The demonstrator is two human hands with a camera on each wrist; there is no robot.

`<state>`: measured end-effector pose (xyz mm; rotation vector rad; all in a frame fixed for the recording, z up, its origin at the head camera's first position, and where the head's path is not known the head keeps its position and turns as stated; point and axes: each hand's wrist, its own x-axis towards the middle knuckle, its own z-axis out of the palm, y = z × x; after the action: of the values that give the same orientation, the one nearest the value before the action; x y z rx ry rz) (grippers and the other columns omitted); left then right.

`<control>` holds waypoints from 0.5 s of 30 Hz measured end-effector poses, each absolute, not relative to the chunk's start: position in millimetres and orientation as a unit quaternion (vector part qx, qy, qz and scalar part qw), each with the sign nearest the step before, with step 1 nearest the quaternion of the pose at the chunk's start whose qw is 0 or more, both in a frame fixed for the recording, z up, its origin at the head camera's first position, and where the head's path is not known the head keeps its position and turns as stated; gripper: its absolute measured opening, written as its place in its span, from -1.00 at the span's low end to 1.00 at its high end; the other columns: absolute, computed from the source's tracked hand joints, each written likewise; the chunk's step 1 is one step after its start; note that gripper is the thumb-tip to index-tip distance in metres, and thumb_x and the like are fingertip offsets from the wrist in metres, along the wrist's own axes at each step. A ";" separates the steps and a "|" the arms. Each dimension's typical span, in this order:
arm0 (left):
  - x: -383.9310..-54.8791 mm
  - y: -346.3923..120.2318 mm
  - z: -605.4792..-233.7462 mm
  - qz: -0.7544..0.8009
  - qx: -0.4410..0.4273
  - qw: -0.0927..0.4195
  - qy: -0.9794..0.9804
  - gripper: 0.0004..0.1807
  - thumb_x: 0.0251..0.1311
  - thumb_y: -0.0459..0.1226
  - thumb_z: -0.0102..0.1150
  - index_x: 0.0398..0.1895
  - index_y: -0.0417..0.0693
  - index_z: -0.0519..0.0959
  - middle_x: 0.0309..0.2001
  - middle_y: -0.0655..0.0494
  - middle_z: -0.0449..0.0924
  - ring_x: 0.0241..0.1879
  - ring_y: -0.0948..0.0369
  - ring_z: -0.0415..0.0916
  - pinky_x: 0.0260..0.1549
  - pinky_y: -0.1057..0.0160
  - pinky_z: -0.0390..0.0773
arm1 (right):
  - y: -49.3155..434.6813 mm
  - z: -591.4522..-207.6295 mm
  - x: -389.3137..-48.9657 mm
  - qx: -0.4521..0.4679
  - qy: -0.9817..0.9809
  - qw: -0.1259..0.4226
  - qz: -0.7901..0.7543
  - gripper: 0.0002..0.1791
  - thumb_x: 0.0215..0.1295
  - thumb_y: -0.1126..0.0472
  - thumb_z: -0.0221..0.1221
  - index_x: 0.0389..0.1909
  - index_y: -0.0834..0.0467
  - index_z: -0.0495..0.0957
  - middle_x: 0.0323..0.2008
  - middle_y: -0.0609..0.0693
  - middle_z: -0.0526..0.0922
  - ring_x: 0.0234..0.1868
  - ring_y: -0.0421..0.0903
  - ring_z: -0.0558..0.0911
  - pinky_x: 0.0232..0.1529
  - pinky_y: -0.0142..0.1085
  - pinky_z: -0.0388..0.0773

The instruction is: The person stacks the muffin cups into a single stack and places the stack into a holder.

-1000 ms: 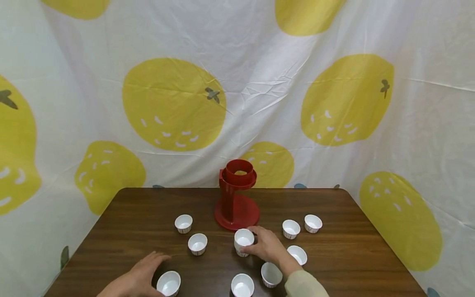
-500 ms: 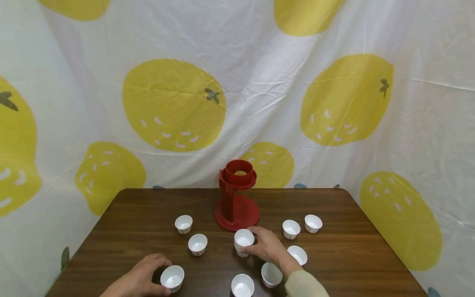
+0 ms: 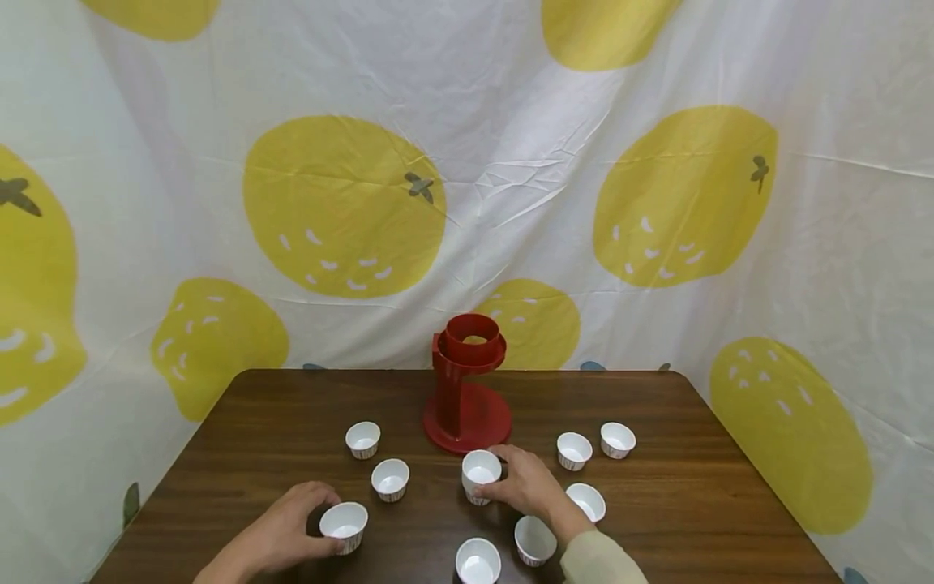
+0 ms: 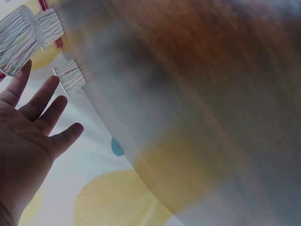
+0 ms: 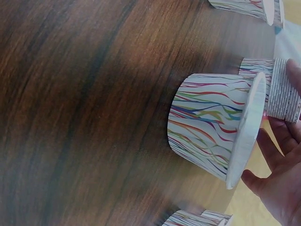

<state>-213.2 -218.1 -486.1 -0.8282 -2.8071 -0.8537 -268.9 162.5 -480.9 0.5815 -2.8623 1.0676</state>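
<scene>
Midway between the side edges of the table [image 3: 270, 422], the right hand [image 3: 527, 487] pinches a stack of white cups [image 3: 477, 478]; nearer the left edge, the left hand [image 3: 280, 529] pinches a single cup [image 3: 346, 526]. A red stand [image 3: 473, 422] rises behind the stack, toward the far edge; the right forearm [image 3: 571, 523] partly hides two loose cups [image 3: 534, 542].

Perhaps a screened-off indoor corner, lemon-print curtain [image 3: 511, 203] around, dark wood-grain table [image 3: 430, 519]

Eight cups [image 3: 390, 480], one stack [image 3: 478, 477], one stand [image 3: 449, 397]
</scene>
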 end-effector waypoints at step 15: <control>-228.4 -201.8 -467.4 -0.259 -0.293 0.111 -0.914 -0.55 -0.18 0.04 0.55 -0.31 0.13 0.52 -0.16 0.27 0.51 -0.10 0.14 0.47 -0.10 0.08 0.49 | 160.4 -479.4 -267.1 0.185 -0.924 0.020 0.333 -0.42 -0.06 -0.04 0.52 -0.01 0.12 0.63 -0.19 -0.06 0.68 -0.15 -0.04 0.61 -0.12 -0.12 0.50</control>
<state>-228.4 -201.8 -467.4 -0.8611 -2.6837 -0.7618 -267.1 160.4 -479.4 0.5747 -2.8677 1.0327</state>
